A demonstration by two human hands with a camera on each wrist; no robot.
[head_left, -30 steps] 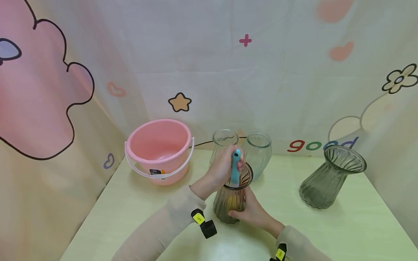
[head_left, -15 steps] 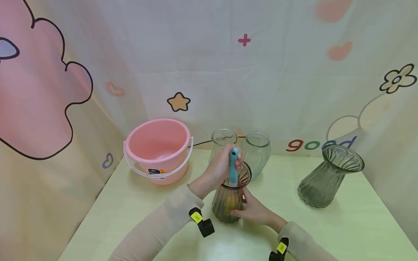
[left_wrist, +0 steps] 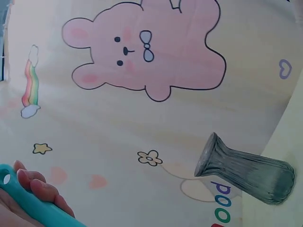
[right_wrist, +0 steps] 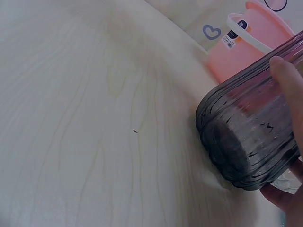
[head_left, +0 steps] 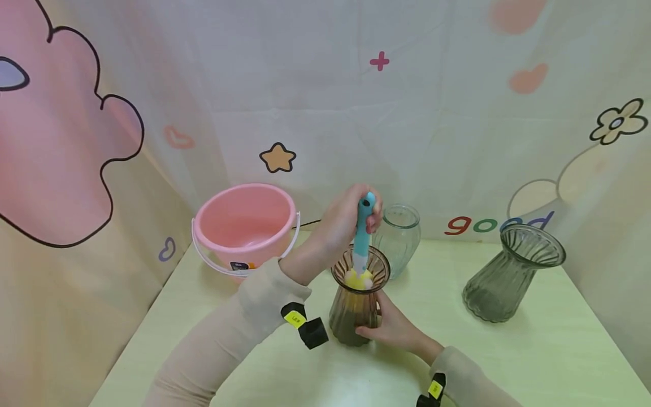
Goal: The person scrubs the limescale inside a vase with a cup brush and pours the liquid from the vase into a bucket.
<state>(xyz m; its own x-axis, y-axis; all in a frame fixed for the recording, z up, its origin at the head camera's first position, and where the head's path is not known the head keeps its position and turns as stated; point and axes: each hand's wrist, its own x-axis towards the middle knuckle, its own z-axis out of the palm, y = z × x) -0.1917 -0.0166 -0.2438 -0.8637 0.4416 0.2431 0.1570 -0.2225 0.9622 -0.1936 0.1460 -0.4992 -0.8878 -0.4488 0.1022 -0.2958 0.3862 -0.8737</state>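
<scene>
My left hand (head_left: 338,229) grips the teal handle of a sponge bottle brush (head_left: 362,243), held upright over a ribbed glass vase with a brownish flared rim (head_left: 344,319). The brush's yellow and white head sits in the vase's mouth. In the left wrist view, fingers (left_wrist: 45,191) curl round the teal handle (left_wrist: 52,213). My right hand (head_left: 399,328) holds the vase low on its right side, thumb across the front. The right wrist view shows that thumb (right_wrist: 286,82) against the smoky ribbed glass (right_wrist: 246,127); the vase's base is close to the table.
A pink bucket (head_left: 269,265) with a white handle stands at the back left. Behind my hands is a clear glass jar (head_left: 399,243). To the right stands a grey flared glass vase (head_left: 500,288). A printed curtain (head_left: 315,124) closes off the table's back.
My left hand has risen with the brush, bringing its yellow head up to the vase's mouth. It now hides the second clear jar. The right hand keeps hold of the vase.
</scene>
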